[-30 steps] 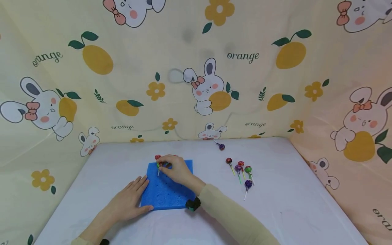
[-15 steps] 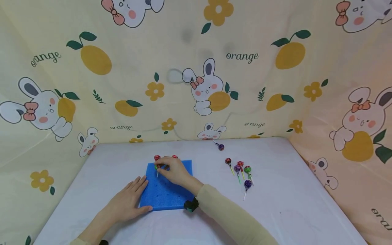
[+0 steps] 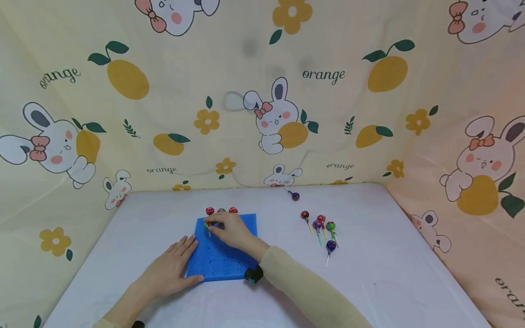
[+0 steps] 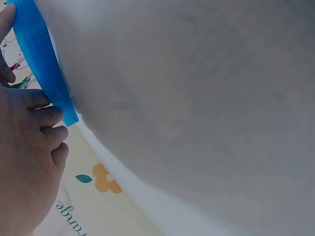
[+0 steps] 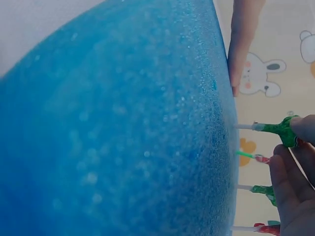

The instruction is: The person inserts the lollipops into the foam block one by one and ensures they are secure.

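My right hand (image 3: 234, 230) pinches a green-wrapped lollipop (image 5: 283, 130) between thumb and fingers, over the back left part of a blue foam block (image 3: 223, 266). In the right wrist view its white stick meets the foam's surface. Beyond the hand several other lollipops stand upright in the foam, among them a red one (image 3: 210, 211) at the left and another red one (image 3: 233, 210) at the right; the hand partly hides this row. My left hand (image 3: 174, 266) rests at the block's left side, fingers extended along the edge and thumb at the front left corner.
To the right lie several loose lollipops on the white table (image 3: 389, 273), including a green one (image 3: 331, 226) and a purple one (image 3: 331, 246). Another purple lollipop (image 3: 295, 196) lies near the back edge. A printed cloth (image 3: 184, 91) hangs behind and on both sides.
My right hand has sunk slightly and shifted a little left with the green lollipop, so more of the lollipops behind it show. The left hand stays in place at the block.
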Motion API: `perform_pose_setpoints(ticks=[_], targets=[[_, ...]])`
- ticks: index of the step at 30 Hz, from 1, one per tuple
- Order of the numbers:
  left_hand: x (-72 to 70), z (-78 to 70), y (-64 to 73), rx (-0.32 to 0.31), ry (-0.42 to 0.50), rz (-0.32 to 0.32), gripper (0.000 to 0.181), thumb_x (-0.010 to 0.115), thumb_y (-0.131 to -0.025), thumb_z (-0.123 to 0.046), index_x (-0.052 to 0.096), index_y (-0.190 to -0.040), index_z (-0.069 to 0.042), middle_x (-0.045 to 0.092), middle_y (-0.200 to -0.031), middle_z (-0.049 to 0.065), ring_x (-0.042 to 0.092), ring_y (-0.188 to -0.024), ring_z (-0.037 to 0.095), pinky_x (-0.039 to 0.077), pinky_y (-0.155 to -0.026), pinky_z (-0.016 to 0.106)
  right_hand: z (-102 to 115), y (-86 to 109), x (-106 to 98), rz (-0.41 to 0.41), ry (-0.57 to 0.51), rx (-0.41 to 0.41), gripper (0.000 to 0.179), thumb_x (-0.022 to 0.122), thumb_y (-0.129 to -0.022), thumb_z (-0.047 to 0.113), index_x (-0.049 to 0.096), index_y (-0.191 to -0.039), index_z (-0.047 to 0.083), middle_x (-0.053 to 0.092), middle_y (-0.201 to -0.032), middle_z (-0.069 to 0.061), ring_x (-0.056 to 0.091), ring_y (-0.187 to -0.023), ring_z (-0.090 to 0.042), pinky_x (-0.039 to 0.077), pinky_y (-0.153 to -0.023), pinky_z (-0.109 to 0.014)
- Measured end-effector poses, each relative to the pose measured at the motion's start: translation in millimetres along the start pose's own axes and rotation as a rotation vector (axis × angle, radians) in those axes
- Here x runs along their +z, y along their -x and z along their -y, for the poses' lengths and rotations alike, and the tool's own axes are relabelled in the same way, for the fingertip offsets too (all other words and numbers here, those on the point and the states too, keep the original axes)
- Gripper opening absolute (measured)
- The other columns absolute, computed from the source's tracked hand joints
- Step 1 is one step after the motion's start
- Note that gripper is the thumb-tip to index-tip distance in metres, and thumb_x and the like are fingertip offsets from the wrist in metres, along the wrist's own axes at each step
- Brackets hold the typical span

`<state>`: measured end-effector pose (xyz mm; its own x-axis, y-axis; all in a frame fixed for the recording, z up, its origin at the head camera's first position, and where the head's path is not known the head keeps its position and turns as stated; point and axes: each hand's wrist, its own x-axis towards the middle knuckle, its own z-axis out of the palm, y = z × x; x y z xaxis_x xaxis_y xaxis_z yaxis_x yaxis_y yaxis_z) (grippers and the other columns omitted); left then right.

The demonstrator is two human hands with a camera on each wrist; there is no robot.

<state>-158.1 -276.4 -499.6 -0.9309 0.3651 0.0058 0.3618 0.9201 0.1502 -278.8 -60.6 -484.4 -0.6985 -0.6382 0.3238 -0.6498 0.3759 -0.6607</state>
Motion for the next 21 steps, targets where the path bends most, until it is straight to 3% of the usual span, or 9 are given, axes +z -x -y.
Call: perform_pose_setpoints(ticks=[10,17,21], targets=[[1.1,0.7,-0.3,0.002,0.011,0.002,0.109,0.056,-0.089,-0.081,0.041,-0.157,0.003,0.035,-0.165,0.022,0.03,-0.153,0.045,0.031,-0.122,0.061,3.4,0.8,0.6,0.035,0.007,0.043,0.032,0.067,-0.104,0.018,0.071,-0.135,0.016,0.073,-0.119,0.003,0.066,-0.101,-0.002,0.054,-0.086,-0.012],[0.3,0.7,-0.7,-0.016,0.01,0.014,0.11,0.055,-0.088,-0.082,0.039,-0.158,0.002,0.033,-0.166,0.021,0.029,-0.154,0.044,0.03,-0.122,0.061,1.8,0.0,1.4,0.045,0.015,0.026,0.037,0.066,-0.104,0.018,0.067,-0.141,0.016,0.072,-0.127,0.002,0.068,-0.112,-0.014,0.054,-0.09,-0.014],[-1.6,-0.3,-0.5,-0.02,0.009,0.022,0.11,0.055,-0.088,-0.082,0.039,-0.158,0.002,0.033,-0.166,0.021,0.029,-0.154,0.044,0.03,-0.122,0.062,1.6,-0.9,1.1,0.037,0.026,0.016,0.039,0.066,-0.104,0.021,0.065,-0.142,0.016,0.07,-0.132,0.002,0.066,-0.113,-0.012,0.054,-0.09,-0.015]])
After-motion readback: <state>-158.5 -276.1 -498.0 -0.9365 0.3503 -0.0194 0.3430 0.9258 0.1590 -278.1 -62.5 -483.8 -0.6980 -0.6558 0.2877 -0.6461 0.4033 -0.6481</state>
